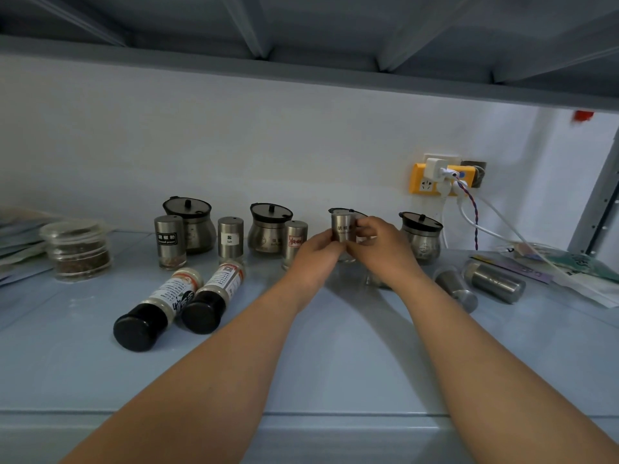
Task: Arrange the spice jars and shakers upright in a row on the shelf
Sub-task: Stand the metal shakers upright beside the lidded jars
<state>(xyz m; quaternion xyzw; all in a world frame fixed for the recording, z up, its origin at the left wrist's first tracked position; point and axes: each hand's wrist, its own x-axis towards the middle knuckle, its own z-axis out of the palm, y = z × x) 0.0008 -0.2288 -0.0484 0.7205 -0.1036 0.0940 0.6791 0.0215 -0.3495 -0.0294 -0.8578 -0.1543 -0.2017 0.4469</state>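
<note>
Steel cylindrical shaker [342, 227] gripped by both hands [315, 254] [379, 249].

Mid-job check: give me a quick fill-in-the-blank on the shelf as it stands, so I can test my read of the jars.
1. The left hand and right hand together grip one steel shaker, holding it ___.
2. The two black-capped bottles lie on their ___.
3. Right of the hands, ___ tipped-over shakers rest on the shelf.
4. Left of the hands, ___ standing shakers form a row.

Missing words: upright; sides; two; three.
</note>
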